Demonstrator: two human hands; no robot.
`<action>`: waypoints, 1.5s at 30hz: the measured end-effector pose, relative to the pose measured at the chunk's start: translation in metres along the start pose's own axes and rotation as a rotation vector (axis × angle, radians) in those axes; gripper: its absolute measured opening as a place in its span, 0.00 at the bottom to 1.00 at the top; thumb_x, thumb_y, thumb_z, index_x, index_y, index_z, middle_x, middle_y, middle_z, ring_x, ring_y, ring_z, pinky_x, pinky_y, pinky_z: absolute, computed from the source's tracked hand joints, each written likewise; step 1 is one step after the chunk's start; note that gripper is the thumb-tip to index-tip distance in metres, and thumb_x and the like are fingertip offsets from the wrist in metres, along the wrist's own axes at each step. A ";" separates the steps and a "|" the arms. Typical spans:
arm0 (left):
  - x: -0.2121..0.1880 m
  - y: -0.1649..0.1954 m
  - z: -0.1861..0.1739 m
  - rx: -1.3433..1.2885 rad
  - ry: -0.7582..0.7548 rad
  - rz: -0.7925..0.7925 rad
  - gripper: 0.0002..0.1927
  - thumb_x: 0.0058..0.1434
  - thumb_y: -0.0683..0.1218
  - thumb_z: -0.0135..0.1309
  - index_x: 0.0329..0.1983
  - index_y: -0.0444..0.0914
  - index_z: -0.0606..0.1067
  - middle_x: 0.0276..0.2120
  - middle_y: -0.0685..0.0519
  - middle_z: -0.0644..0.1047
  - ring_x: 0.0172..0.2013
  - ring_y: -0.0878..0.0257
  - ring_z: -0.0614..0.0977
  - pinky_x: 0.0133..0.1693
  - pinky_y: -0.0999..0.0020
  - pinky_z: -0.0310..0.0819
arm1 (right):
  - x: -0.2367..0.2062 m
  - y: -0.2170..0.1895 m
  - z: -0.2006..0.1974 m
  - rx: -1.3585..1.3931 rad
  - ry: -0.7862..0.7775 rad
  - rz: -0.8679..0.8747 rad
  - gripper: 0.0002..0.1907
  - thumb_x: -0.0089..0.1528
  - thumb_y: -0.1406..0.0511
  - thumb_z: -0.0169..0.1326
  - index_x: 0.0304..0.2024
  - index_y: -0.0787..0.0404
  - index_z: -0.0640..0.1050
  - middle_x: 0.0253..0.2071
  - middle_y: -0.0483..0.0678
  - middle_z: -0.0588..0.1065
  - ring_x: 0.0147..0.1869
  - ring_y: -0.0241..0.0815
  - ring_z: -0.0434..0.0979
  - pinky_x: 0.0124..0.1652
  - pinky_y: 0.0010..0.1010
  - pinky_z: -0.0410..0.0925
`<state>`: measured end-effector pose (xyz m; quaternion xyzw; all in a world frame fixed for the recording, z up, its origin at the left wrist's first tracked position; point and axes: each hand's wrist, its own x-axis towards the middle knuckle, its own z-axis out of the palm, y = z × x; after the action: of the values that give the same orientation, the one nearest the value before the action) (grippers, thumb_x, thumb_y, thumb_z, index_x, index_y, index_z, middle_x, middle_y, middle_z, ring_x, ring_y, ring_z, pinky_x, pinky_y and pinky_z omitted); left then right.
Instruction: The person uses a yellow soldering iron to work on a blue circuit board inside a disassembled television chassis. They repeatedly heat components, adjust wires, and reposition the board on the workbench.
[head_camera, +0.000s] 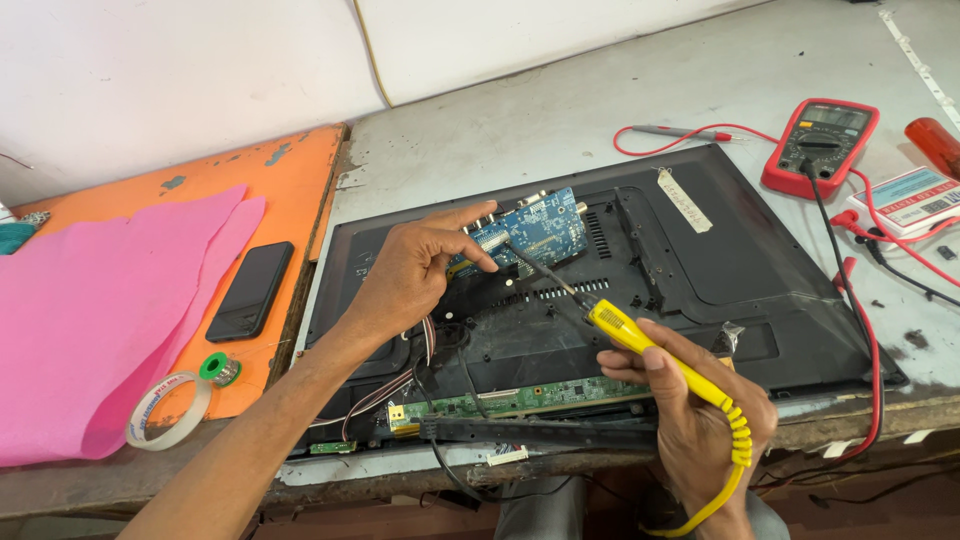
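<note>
Right hand (700, 415) grips the yellow soldering iron (650, 348) tight; left hand (415, 272) should pinch the blue board (535, 230) steady.

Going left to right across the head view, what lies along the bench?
Pink sheet → tape roll → black phone → left hand → blue circuit board → yellow soldering iron in the right hand → red multimeter.

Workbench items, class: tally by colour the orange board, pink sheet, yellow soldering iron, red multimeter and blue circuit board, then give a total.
Orange: 1, board
Pink: 1, sheet
Yellow: 1, soldering iron
Red: 1, multimeter
Blue: 1, circuit board
Total: 5
</note>
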<state>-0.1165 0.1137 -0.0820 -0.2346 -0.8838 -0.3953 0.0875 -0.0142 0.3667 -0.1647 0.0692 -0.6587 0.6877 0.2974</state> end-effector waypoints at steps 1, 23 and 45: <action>0.000 0.000 0.000 -0.001 -0.003 -0.016 0.23 0.55 0.26 0.42 0.32 0.41 0.84 0.64 0.56 0.77 0.19 0.69 0.70 0.19 0.69 0.50 | 0.000 0.000 0.000 -0.013 -0.005 -0.011 0.14 0.69 0.69 0.52 0.52 0.75 0.78 0.40 0.61 0.82 0.41 0.50 0.88 0.42 0.32 0.82; -0.001 -0.002 0.000 0.010 0.000 -0.028 0.23 0.55 0.26 0.42 0.32 0.41 0.84 0.64 0.56 0.76 0.21 0.69 0.73 0.19 0.68 0.50 | -0.001 -0.002 0.000 -0.121 -0.100 -0.188 0.09 0.64 0.75 0.56 0.47 0.71 0.80 0.43 0.59 0.82 0.46 0.48 0.88 0.45 0.31 0.83; -0.001 0.000 0.000 0.011 0.002 -0.019 0.23 0.55 0.27 0.42 0.32 0.41 0.85 0.63 0.57 0.77 0.17 0.72 0.66 0.18 0.69 0.49 | -0.001 -0.003 -0.002 -0.072 -0.078 -0.103 0.10 0.66 0.74 0.54 0.49 0.70 0.80 0.44 0.59 0.82 0.45 0.48 0.88 0.44 0.31 0.82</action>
<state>-0.1153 0.1132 -0.0819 -0.2253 -0.8880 -0.3916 0.0860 -0.0116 0.3681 -0.1629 0.1193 -0.6896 0.6441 0.3089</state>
